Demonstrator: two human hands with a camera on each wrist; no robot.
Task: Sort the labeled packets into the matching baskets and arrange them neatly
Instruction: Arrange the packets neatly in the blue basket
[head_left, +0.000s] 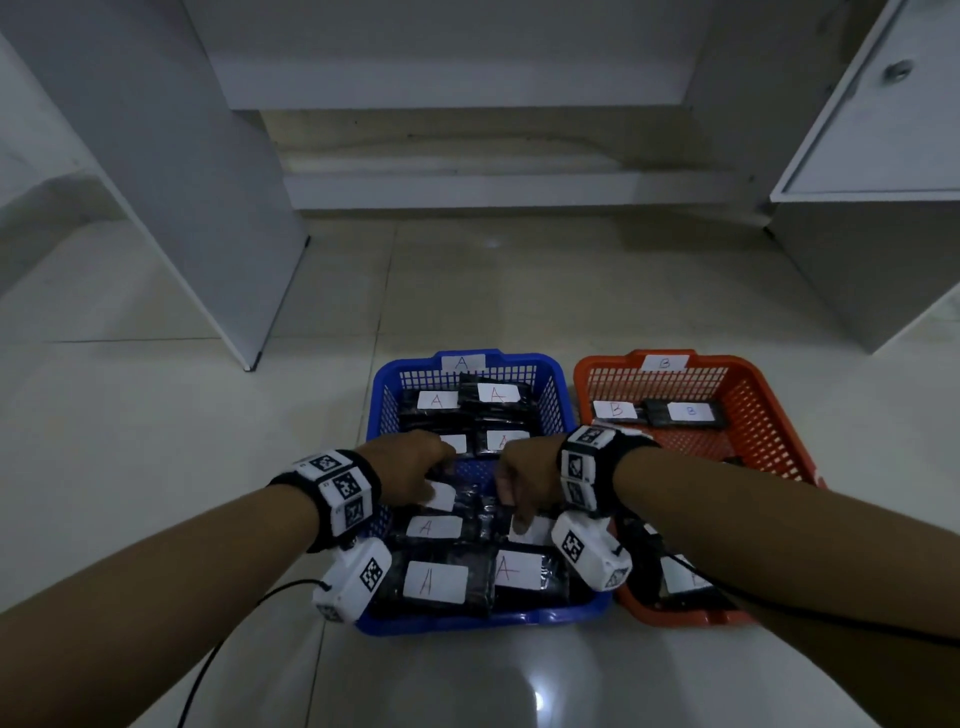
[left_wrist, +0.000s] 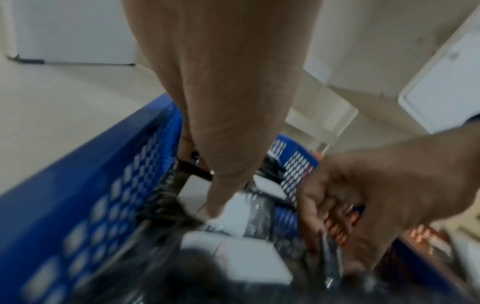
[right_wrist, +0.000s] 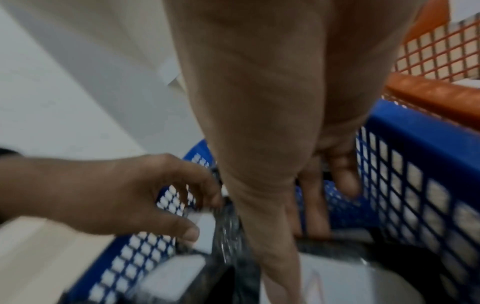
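The blue basket (head_left: 519, 619) tagged A holds several black packets with white A labels, such as one at the front (head_left: 435, 583). Both hands reach into its middle row. My left hand (head_left: 434, 480) pinches a labelled packet (head_left: 442, 497) by its edge, thumb on the white label (left_wrist: 228, 214). My right hand (head_left: 511, 512) grips a neighbouring packet (head_left: 531, 531), thumb laid over its label (right_wrist: 337, 275) and fingers (right_wrist: 313, 205) curled behind. The orange basket (head_left: 769, 400) tagged B holds a few B packets (head_left: 691, 411).
The baskets stand side by side on a pale tiled floor (head_left: 156, 441). White cabinet panels (head_left: 182, 208) rise at the left and a white cupboard (head_left: 872, 156) at the right. Black cables trail from the wrist cameras (head_left: 353, 582).
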